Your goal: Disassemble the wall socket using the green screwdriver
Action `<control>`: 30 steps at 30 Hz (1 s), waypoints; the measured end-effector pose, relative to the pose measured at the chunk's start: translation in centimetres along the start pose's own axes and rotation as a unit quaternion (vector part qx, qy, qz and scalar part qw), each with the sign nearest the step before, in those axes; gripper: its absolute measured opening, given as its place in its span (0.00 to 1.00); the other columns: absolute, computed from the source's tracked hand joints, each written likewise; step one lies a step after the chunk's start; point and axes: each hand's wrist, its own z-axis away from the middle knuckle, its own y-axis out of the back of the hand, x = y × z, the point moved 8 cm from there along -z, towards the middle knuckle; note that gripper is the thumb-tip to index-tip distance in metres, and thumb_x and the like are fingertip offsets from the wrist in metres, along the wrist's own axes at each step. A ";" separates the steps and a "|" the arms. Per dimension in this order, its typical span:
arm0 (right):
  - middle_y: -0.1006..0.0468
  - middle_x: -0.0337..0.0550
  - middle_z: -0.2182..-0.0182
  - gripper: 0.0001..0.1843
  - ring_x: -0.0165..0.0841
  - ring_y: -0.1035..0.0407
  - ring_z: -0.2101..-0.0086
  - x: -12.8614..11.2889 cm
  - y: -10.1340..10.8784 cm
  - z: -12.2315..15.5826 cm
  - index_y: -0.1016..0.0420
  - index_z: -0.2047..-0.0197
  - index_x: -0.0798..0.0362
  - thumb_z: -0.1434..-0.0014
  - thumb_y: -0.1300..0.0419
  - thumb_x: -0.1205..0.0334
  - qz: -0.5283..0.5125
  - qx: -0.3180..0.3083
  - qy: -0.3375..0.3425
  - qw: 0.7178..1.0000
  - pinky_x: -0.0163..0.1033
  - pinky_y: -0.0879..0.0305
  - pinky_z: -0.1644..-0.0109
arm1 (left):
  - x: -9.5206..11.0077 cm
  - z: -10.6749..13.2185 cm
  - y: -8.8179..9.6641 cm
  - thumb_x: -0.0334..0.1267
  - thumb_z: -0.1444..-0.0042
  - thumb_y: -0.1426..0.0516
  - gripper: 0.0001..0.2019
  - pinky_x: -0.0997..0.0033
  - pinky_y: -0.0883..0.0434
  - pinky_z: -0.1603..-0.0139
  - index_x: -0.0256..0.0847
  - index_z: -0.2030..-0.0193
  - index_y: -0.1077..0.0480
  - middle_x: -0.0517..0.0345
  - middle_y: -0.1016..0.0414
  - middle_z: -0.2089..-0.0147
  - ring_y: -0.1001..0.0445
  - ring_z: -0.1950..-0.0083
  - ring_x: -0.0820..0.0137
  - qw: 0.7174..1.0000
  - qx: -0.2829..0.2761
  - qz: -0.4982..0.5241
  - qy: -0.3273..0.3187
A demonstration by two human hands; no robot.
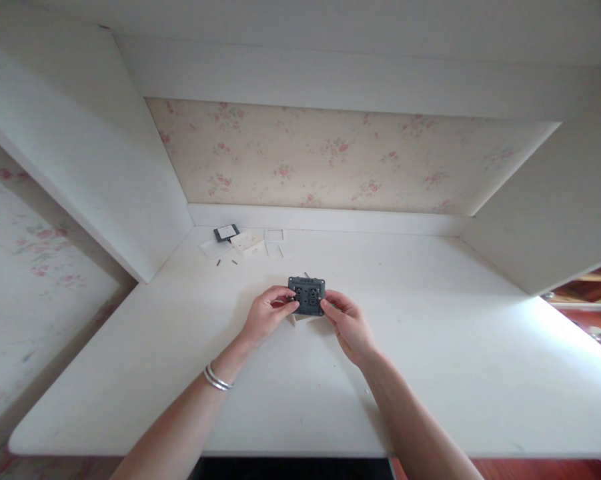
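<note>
A dark grey switch or socket module (307, 294) is held just above the white desk (430, 347), near its middle. My left hand (266, 315) grips its left edge with curled fingers. My right hand (348, 325) pinches its right lower edge with thumb and fingertips. A small pale part (300, 319) lies on the desk right under the module, mostly hidden by it. Metal bangles (217, 378) circle my left wrist.
At the back left of the desk lie a dark module with a white face (226, 232), white plastic pieces (250, 243), a clear frame (273, 235) and two small dark screws (226, 262). White side panels and floral wallpaper (330, 157) enclose the desk.
</note>
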 end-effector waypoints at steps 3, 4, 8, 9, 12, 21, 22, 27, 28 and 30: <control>0.22 0.41 0.62 0.12 0.33 0.31 0.60 0.1 0.0 0.0 0.22 0.60 0.49 0.49 0.35 0.56 -0.008 0.000 -0.004 1.000 0.41 0.37 0.51 | 0.1 0.0 0.1 0.43 0.51 0.37 0.11 0.72 0.28 0.60 0.40 0.63 0.25 0.57 0.24 0.64 0.26 0.65 0.71 1.000 0.005 -0.005 -0.001; 0.21 0.40 0.62 0.12 0.32 0.31 0.60 0.1 0.0 0.0 0.22 0.60 0.49 0.49 0.35 0.57 -0.012 -0.001 -0.006 1.000 0.40 0.37 0.51 | 0.0 0.0 0.1 0.43 0.51 0.37 0.11 0.72 0.28 0.60 0.40 0.63 0.25 0.58 0.24 0.65 0.25 0.65 0.70 1.000 0.007 -0.005 0.000; 0.21 0.39 0.62 0.11 0.30 0.31 0.61 0.2 -0.1 0.0 0.21 0.60 0.48 0.49 0.34 0.58 -0.027 -0.005 -0.012 1.000 0.37 0.38 0.52 | -0.2 0.0 0.1 0.43 0.50 0.37 0.11 0.72 0.27 0.60 0.40 0.62 0.25 0.57 0.23 0.63 0.24 0.64 0.70 1.000 0.007 0.001 0.004; 0.21 0.39 0.62 0.11 0.30 0.31 0.61 0.2 -0.1 0.0 0.21 0.60 0.48 0.49 0.34 0.58 -0.029 -0.004 -0.013 0.999 0.37 0.38 0.52 | -0.2 0.0 0.1 0.43 0.50 0.37 0.11 0.72 0.28 0.60 0.40 0.62 0.25 0.57 0.23 0.63 0.24 0.64 0.70 1.000 0.008 0.002 0.004; 0.21 0.39 0.62 0.12 0.31 0.31 0.62 0.2 -0.1 0.0 0.21 0.60 0.48 0.50 0.34 0.57 -0.025 -0.001 -0.012 1.000 0.38 0.37 0.52 | -0.1 0.0 0.1 0.43 0.51 0.37 0.11 0.72 0.28 0.60 0.40 0.63 0.25 0.58 0.23 0.63 0.24 0.64 0.70 1.000 0.009 0.002 0.005; 0.21 0.39 0.64 0.13 0.31 0.31 0.62 0.2 -0.1 0.2 0.23 0.60 0.48 0.50 0.34 0.57 -0.029 -0.007 -0.034 0.999 0.37 0.38 0.53 | -0.4 -0.1 0.2 0.42 0.51 0.36 0.09 0.74 0.29 0.60 0.40 0.65 0.25 0.58 0.23 0.65 0.25 0.64 0.71 1.000 0.013 0.016 0.001; 0.21 0.39 0.64 0.13 0.30 0.31 0.62 0.3 -0.1 0.2 0.23 0.60 0.48 0.50 0.34 0.57 -0.031 -0.007 -0.037 0.999 0.37 0.38 0.53 | -0.4 -0.1 0.2 0.41 0.51 0.36 0.08 0.74 0.30 0.59 0.40 0.65 0.24 0.58 0.23 0.65 0.26 0.63 0.71 1.000 0.012 0.017 -0.001; 0.21 0.38 0.66 0.12 0.29 0.31 0.62 0.5 -0.1 0.1 0.23 0.61 0.48 0.51 0.33 0.57 -0.040 -0.005 -0.043 0.998 0.36 0.38 0.54 | -0.2 -0.2 0.2 0.40 0.51 0.36 0.07 0.74 0.30 0.57 0.39 0.68 0.24 0.58 0.24 0.64 0.26 0.61 0.70 1.000 0.008 0.023 -0.005; 0.21 0.37 0.66 0.13 0.29 0.31 0.63 0.5 0.0 0.1 0.23 0.61 0.48 0.51 0.33 0.57 -0.041 -0.001 -0.043 0.998 0.36 0.38 0.54 | -0.1 -0.1 0.2 0.40 0.51 0.36 0.07 0.74 0.30 0.57 0.40 0.68 0.24 0.58 0.24 0.63 0.26 0.61 0.71 1.000 0.010 0.025 -0.004; 0.21 0.37 0.66 0.13 0.29 0.31 0.63 0.5 0.1 0.0 0.23 0.61 0.47 0.51 0.32 0.57 -0.041 0.007 -0.042 0.998 0.36 0.38 0.54 | -0.1 -0.1 0.2 0.40 0.51 0.36 0.07 0.75 0.30 0.57 0.40 0.67 0.24 0.58 0.24 0.64 0.26 0.62 0.71 1.000 0.013 0.027 0.001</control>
